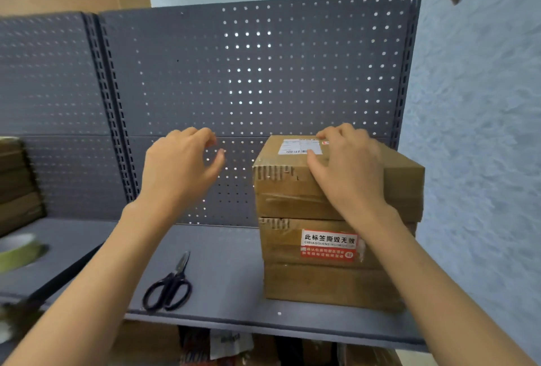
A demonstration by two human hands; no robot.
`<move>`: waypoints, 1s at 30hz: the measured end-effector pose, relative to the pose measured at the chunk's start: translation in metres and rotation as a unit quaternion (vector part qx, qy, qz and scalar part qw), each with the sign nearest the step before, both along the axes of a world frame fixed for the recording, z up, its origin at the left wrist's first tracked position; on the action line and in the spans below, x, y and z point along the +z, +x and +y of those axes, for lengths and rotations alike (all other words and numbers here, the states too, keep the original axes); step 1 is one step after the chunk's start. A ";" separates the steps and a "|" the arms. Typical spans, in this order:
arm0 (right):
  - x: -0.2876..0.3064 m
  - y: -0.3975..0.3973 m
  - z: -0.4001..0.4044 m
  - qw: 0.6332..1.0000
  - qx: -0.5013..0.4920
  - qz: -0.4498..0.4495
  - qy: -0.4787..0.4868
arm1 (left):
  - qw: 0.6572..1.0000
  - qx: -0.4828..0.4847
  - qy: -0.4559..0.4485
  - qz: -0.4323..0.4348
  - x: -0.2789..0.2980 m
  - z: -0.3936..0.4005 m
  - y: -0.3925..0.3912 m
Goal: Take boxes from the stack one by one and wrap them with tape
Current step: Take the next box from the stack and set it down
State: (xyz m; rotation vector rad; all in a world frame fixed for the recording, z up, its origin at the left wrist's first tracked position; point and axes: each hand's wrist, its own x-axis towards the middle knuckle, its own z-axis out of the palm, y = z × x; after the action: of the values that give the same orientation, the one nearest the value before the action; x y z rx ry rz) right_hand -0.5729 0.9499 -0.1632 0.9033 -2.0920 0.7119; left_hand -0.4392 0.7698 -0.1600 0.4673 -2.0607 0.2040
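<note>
The right hand (348, 166) is laid on the top box (295, 187) of a stack of cardboard boxes (322, 283), fingers curled over the top face, thumb on the near front edge beside a white shipping label (297, 147). The left hand (178, 166) is held in the air to the left of the stack, fingers loosely curled and holding nothing, well apart from the box. The stack is set on a grey shelf (228, 286), against a perforated grey back panel (263, 73). A red and white sticker (329, 245) is seen on the second box down. The boxes are closed; their contents cannot be told. Black-handled scissors (169, 286) are lying on the shelf to the left of the stack. A blurred roll of tape (20, 251) is seen at the far left edge, with more stacked cardboard (17, 184) behind it.
</note>
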 end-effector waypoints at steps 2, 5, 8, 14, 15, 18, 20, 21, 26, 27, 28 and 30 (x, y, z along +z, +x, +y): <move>-0.001 0.018 -0.021 1.000 0.018 0.007 0.012 | 1.000 0.022 -0.002 -0.008 -0.003 -0.018 0.023; -0.001 0.051 -0.057 0.998 0.051 0.013 0.025 | 0.998 0.059 -0.006 -0.010 -0.007 -0.048 0.064; -0.003 0.089 -0.098 0.996 0.071 0.019 0.048 | 0.995 0.094 -0.017 -0.017 -0.010 -0.080 0.114; -0.013 0.183 -0.190 0.993 0.098 0.035 0.049 | 0.990 0.135 -0.039 -0.023 -0.017 -0.146 0.222; -0.015 0.199 -0.204 0.992 0.106 0.041 0.048 | 0.989 0.141 -0.043 -0.021 -0.019 -0.157 0.239; -0.019 0.241 -0.243 0.989 0.131 0.046 0.060 | 0.986 0.157 -0.048 -0.018 -0.023 -0.191 0.288; -0.023 0.266 -0.269 0.986 0.143 0.047 0.066 | 0.984 0.173 -0.045 -0.023 -0.025 -0.211 0.318; -0.025 0.278 -0.281 0.986 0.150 0.044 0.066 | 0.983 0.180 -0.042 -0.024 -0.026 -0.222 0.331; -0.035 0.325 -0.340 0.980 0.178 0.037 0.086 | 0.978 0.207 -0.029 -0.020 -0.033 -0.271 0.384; -0.035 0.332 -0.351 0.979 0.181 0.040 0.090 | 0.977 0.211 -0.026 -0.020 -0.036 -0.280 0.391; -0.036 0.339 -0.363 0.977 0.186 0.043 0.090 | 0.976 0.217 -0.024 -0.020 -0.038 -0.290 0.399; -0.036 0.353 -0.387 0.974 0.201 0.045 0.089 | 0.974 0.225 -0.022 -0.022 -0.041 -0.309 0.411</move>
State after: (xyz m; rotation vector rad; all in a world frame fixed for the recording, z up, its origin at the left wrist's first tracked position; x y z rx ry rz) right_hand -0.2198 0.5632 -0.1992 1.4591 -1.9328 0.6747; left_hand -0.0279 0.4603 -0.2012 0.9081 -1.9634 0.5314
